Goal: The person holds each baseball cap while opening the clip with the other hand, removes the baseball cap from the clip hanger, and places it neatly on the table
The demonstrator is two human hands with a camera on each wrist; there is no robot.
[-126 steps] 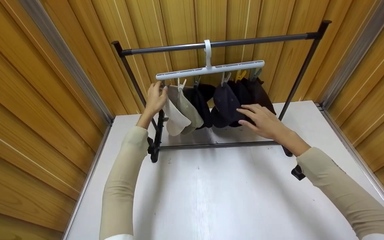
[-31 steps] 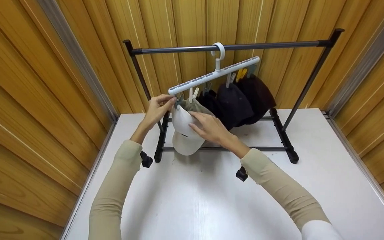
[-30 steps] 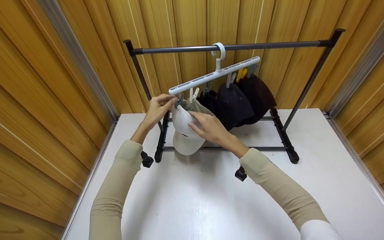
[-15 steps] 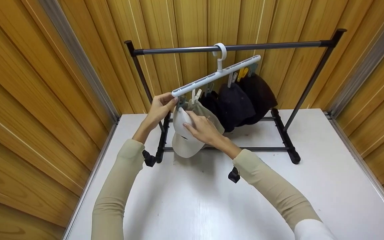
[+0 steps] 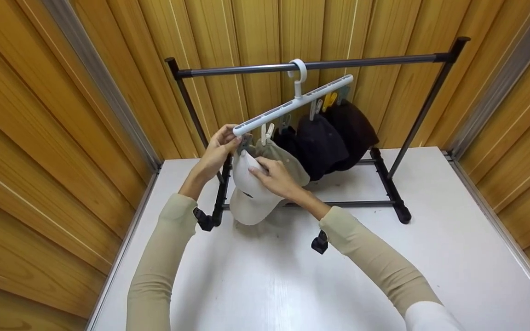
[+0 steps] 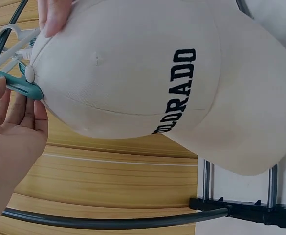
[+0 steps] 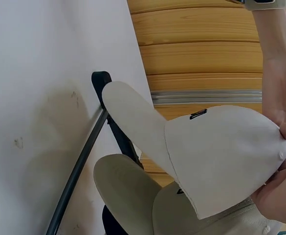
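Observation:
A cream baseball cap (image 5: pixel 251 209) with dark lettering hangs under the left end of a white clip hanger (image 5: pixel 276 111). My left hand (image 5: pixel 213 158) pinches a teal clothespin (image 6: pixel 21 88) between thumb and fingers there. The clothespin's tip meets the cap beside its top button; whether it bites the cloth I cannot tell. My right hand (image 5: pixel 278 178) pinches the crown of the same cap near the button, as the right wrist view shows. Just behind it, an olive-beige cap (image 5: pixel 288 161) hangs from a white clothespin (image 5: pixel 267 133).
Several dark caps (image 5: pixel 322 142) hang further right, below grey and yellow clothespins (image 5: pixel 329 101). The hanger hooks over the bar of a black rack (image 5: pixel 371 61) on a white surface (image 5: pixel 265 276). Wood-patterned walls (image 5: pixel 39 138) enclose the back and sides.
My right hand has come left from the dark caps to the cream cap. The hanger's left end has swung nearer. Over the last second the cream cap has sunk slightly.

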